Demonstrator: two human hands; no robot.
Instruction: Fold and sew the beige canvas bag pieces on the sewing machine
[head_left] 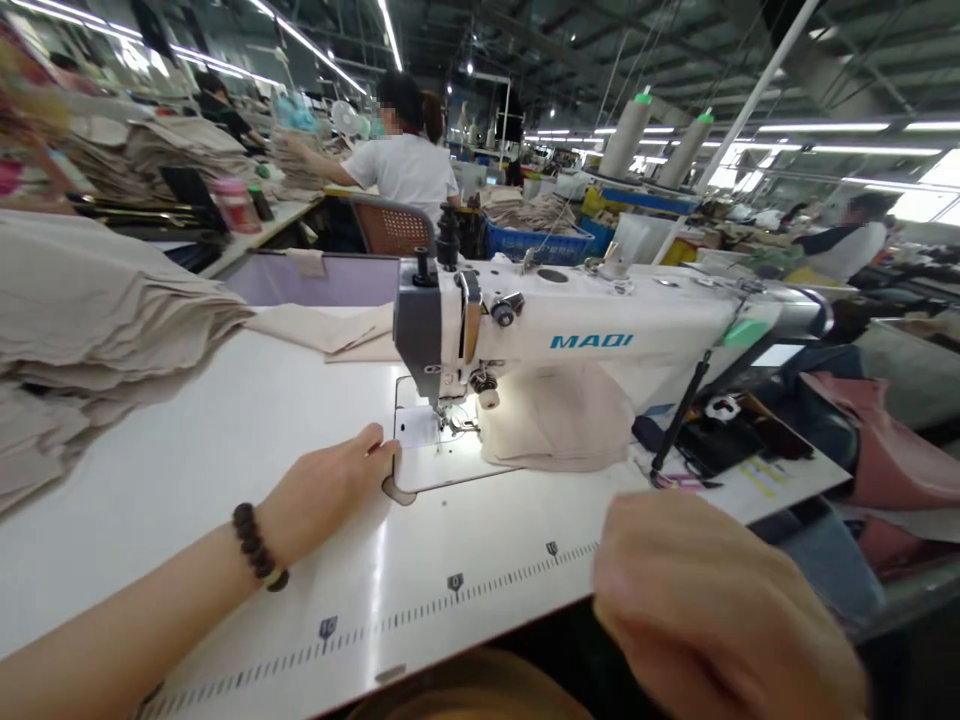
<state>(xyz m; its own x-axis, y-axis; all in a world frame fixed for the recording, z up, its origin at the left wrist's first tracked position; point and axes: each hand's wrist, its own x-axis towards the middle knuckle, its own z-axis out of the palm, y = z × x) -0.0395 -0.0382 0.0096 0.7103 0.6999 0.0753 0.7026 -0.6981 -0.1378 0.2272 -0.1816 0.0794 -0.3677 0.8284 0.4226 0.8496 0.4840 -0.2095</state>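
My left hand (330,490), with a dark beaded bracelet (257,548) on its wrist, rests at the left edge of the needle plate (420,460). Its fingers are drawn together; anything between them is too small to make out. In front of me stands a white sewing machine (570,320), its needle area lit. A beige fabric piece (559,420) lies under the machine arm, right of the needle. Close to the camera, my right hand (720,600) is curled and blurred above the table's front edge. Whatever it may hold is hidden.
Stacked beige fabric (97,320) covers the table's left side. More beige cloth (337,330) lies behind the machine head. A ruler scale (450,600) runs along the front edge. Thread cones (628,135) stand behind. A co-worker in a white shirt (405,170) sits ahead.
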